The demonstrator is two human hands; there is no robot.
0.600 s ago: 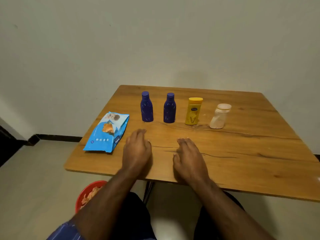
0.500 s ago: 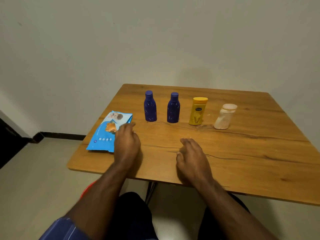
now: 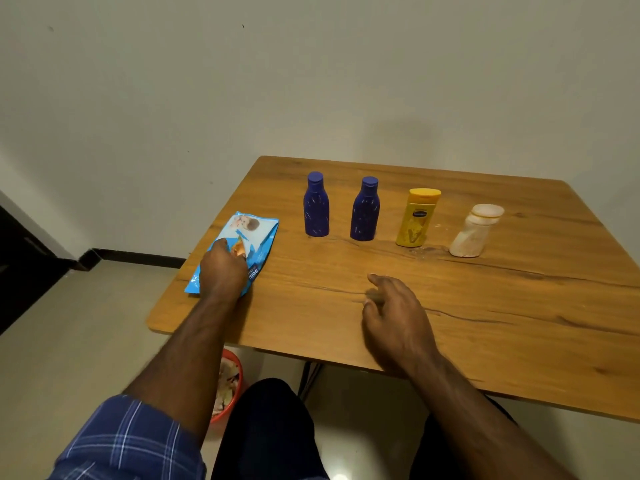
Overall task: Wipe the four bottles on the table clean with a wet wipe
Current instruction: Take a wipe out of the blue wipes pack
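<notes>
On the wooden table (image 3: 485, 323), four bottles stand upright in a row, each apart from the next: a dark blue bottle (image 3: 316, 209) farthest left, a second blue bottle (image 3: 365, 213) beside it, a yellow bottle (image 3: 417, 218) with a yellow cap, and a whitish bottle (image 3: 473, 232) at the right end, which appears to lean slightly. Left of the row, near the table's left edge, lies a flat blue wet-wipe pack (image 3: 254, 237) with its long side running away from the viewer. The left hand (image 3: 223, 270) rests on top of the pack, fingers bent downward at the orange flap (image 3: 239, 250) in the pack's middle; whether the fingertips pinch the flap or merely touch it cannot be told. The right hand (image 3: 398, 320) lies low over the bare table surface in front of the bottles, well apart from them, fingers loosely curled and holding nothing; its fingertips are blurred. A blue plaid sleeve (image 3: 131, 441) covers the left upper arm. Below the table edge, on the floor, a red bin (image 3: 235, 393) with pale contents is partly visible behind the left forearm.
</notes>
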